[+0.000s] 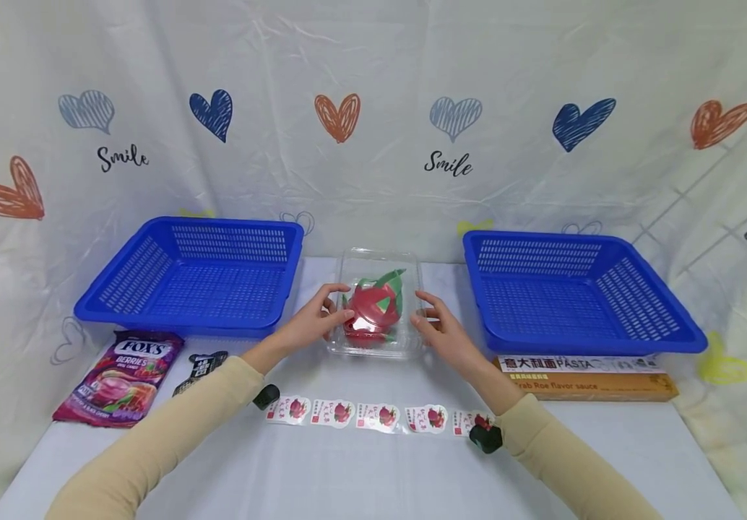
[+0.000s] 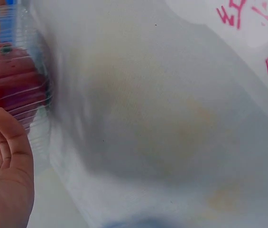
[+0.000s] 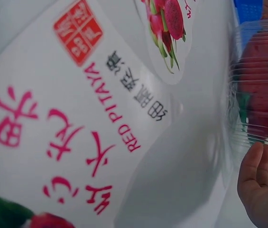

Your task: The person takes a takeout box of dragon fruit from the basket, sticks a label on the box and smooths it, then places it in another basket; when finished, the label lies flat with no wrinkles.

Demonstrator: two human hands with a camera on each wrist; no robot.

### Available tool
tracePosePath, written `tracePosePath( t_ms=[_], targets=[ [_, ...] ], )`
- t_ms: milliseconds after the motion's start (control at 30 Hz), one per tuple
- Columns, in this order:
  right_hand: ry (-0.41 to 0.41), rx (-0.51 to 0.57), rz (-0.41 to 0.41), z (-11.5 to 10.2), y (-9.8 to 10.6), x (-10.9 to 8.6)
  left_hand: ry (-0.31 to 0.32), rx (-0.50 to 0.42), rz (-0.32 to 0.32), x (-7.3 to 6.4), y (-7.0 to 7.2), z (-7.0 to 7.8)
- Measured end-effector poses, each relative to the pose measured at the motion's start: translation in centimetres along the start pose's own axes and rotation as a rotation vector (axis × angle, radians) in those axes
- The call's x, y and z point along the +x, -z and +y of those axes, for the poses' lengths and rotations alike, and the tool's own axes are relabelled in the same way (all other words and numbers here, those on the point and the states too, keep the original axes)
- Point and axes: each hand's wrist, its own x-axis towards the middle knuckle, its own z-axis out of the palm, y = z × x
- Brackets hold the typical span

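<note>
A clear plastic box (image 1: 376, 352) with a red, green-leaved dragon fruit (image 1: 373, 307) inside is at the middle of the table. My left hand (image 1: 305, 326) grips the box's left edge, its thumb over the rim and fingers along the side. On the opposite edge, my right hand (image 1: 446, 339) holds the box with curved fingers and thumb. Ribbed side walls show beside the fingertips in both wrist views. A strip of several dragon fruit labels (image 1: 378, 417) lies nearer me, printed "RED PITAYA" in the right wrist view. The box's underside is hidden.
Blue baskets stand behind, one left (image 1: 185, 328) and one right (image 1: 594, 345). A purple candy bag (image 1: 120, 379) and a black packet (image 1: 201, 367) lie before the left basket. An orange and white pasta box (image 1: 588, 386) lies before the right one. A printed curtain (image 1: 373, 188) hangs behind.
</note>
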Motion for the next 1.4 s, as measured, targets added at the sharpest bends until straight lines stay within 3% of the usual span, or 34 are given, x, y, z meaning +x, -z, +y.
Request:
tracePosePath(
  t_ms=[200,433,567,767,967,1100,1267,1400],
  targets=[
    [-0.009,0.025,-0.011,-0.6,0.0,-0.2,0.015,-0.006,0.007,0.0,-0.1,0.1],
    [-0.031,0.026,-0.034,-3.5,0.0,-1.2,0.025,-0.027,0.03,0.4,-0.2,-0.3],
    [-0.035,0.023,-0.031,-4.1,-0.1,-1.4,0.029,-0.032,0.039,0.5,-0.2,-0.2],
    [-0.042,0.038,0.0,-2.2,-0.1,-0.7,0.013,-0.024,0.063,0.4,-0.5,-0.1],
    [-0.019,0.02,0.031,-0.2,0.0,-0.4,0.056,-0.003,0.114,0.0,-0.8,0.1],
    [-0.01,0.011,0.03,0.0,0.2,-1.2,0.054,0.062,0.152,-0.3,-0.9,0.4],
    [-0.017,0.031,0.029,0.2,0.3,-2.6,-0.007,0.192,0.194,-0.9,-0.9,0.7],
    [-0.03,0.048,0.016,0.6,0.4,-3.8,-0.134,0.339,0.256,-1.6,-1.1,0.6]
  ],
)
